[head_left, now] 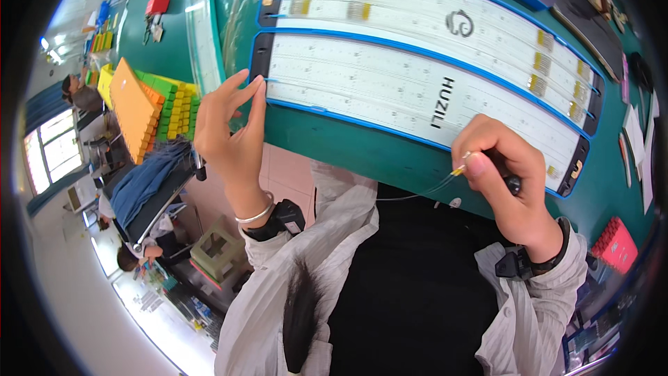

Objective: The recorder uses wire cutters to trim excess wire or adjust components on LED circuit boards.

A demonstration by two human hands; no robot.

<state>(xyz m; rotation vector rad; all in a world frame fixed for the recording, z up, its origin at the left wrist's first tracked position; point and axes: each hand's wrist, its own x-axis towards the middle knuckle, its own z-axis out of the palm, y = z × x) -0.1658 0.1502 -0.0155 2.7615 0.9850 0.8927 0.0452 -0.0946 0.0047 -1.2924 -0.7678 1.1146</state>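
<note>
A long, flat blue case (353, 125) lies unfolded on the green table, its two white boards side by side. Coils of fine line with yellow pieces (359, 10) sit on the boards. At the near board's left end is my left hand (233, 129), thumb and fingertips close together beside a small blue peg (271, 81). Whatever they pinch is too fine to make out. Over the near edge, towards the right, my right hand (504, 181) pinches a thin clear fishing line (438, 186) with a small yellow piece. A dark, round-ended thing (513, 184) also shows in its palm.
To the left stand stacked orange, green and yellow blocks (174, 108) and a clear-wrapped long case (203, 35). A red packet (616, 245) lies at the right edge, with papers (637, 146) and a dark flat case (588, 31) beyond. Other people sit far left.
</note>
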